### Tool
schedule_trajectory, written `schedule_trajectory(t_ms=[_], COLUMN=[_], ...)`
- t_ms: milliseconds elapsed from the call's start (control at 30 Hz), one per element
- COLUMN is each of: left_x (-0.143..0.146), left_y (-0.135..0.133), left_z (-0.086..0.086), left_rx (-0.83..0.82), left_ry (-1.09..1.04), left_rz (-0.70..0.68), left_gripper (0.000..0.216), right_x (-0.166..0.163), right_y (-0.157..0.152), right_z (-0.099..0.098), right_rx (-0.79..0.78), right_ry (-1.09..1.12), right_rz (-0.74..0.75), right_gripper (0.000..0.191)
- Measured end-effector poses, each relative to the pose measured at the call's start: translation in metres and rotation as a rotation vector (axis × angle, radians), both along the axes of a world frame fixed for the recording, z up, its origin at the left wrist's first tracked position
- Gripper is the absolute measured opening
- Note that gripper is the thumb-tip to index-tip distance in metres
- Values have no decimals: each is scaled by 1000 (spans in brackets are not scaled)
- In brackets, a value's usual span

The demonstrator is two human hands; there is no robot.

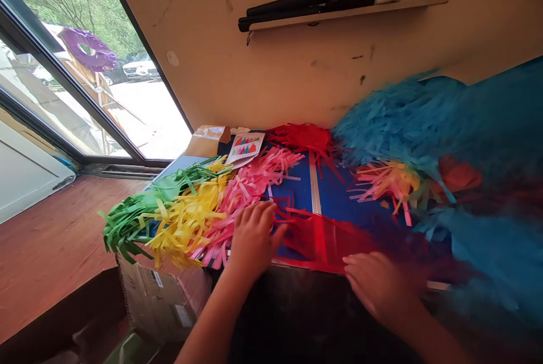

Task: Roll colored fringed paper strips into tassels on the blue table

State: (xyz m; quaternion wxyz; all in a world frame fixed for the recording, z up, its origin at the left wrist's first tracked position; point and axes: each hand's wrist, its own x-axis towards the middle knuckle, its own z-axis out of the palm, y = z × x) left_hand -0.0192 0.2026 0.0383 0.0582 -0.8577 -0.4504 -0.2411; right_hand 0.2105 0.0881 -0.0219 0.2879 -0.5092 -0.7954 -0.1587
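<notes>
A sheet of red tissue paper (337,239) with a fringed left end lies along the front of a blue table surface (335,191). My left hand (254,234) rests palm down beside its left end, fingers stretched and thumb apart, touching the pink fringed tissue paper (241,188). Over the front edge of the red sheet, my right hand (384,285) is slightly blurred, its fingers reaching left and lying on the paper. Left of the pink are yellow fringed tissue paper (186,219) and green fringed tissue paper (139,211).
Blue fringed tissue (407,120) is heaped at the right. Red fringe (303,137), a multicoloured tassel (388,183), a printed card (246,148) and a brown packet (207,140) lie on the table. A cardboard box (156,296) stands below left. A shelf (348,12) is on the wall.
</notes>
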Motion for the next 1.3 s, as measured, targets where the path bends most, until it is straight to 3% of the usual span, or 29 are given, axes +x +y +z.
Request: schedule_trajectory(t_ms=[100,167,300,400,567,733,800,900,933,967,1000,1100,1133,1200,1300], left_x=[38,59,70,63,55,49,48,49,49,50,51,52,52,52,53], left_y=[-30,-40,-34,-27,-27,-28,-27,-28,-29,-29,-30,-31,-30,-29,-25], left_z=[-5,-12,-19,-20,-30,-37,-35,-32,-31,-31,-32,-36,-37,-39,-35], left_rx=[-127,-220,-317,-300,-204,-180,-186,-206,-217,-229,-242,-263,-260,-253,-296], left_ry=[158,249,269,265,308,301,307,315,311,302,290,237,218,175,136], left_rz=[-543,-668,-508,-416,-504,-651,-681,-683,-676,-666,-655,-620,-616,-616,-606], left_gripper=[57,60,29,21,15,26,26,25,24,23,23,22,22,21,21], right_x=[3,7,14,16,21,30,36,45,47,47,46,38,35,35,42], right_y=[2,2,4,9,24,60,81,102,102,97,88,48,34,14,7], right_z=[3,6,16,24,24,30,40,58,63,67,68,60,52,36,18], right_rx=[-158,-293,-552,-674,-668,-725,-664,-373,-270,-203,-194,-403,-441,-457,-475], right_ry=[58,120,255,256,90,-17,-55,-49,-22,5,20,-45,-65,-69,-9], right_rz=[17,2,-91,-93,-87,-73,-221,-621,-692,-671,-551,102,197,244,170], right_gripper=[29,30,27,26,52,49,49,51,49,46,42,39,45,40,23])
